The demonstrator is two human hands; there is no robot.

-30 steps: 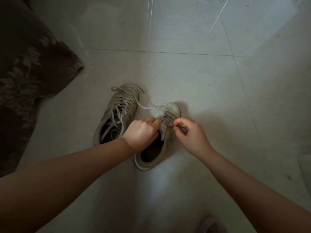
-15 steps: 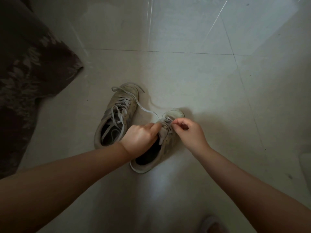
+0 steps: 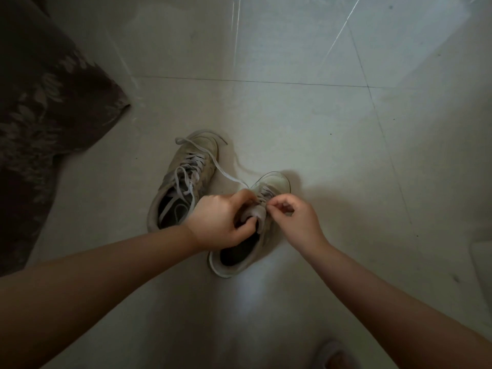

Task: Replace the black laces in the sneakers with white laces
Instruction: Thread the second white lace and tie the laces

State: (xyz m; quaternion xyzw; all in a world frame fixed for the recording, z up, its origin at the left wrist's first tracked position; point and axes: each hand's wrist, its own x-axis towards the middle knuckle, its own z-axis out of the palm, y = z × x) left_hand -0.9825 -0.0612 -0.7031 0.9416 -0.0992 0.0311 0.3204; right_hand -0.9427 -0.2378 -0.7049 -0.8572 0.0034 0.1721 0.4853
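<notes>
Two worn beige sneakers stand side by side on the tiled floor. The left sneaker [image 3: 183, 179] is laced with a white lace, its ends loose. The right sneaker [image 3: 249, 235] lies under both hands. My left hand [image 3: 222, 222] grips its tongue and upper, thumb inside the opening. My right hand [image 3: 292, 219] pinches the lace at an eyelet on the shoe's right side. A white lace [image 3: 226, 174] trails from the right sneaker's eyelets across the left sneaker's toe.
A dark leaf-patterned cloth [image 3: 45, 123] covers the floor at the left. A pale object [image 3: 483, 265] sits at the right edge. Something rounded [image 3: 334, 355] shows at the bottom edge. Light floor tiles [image 3: 319, 129] spread beyond the shoes.
The right sneaker has slid toward me and turned slightly. My left hand has shifted from pinching the lace near the toe to gripping the tongue. My right hand stays pinched at the eyelets.
</notes>
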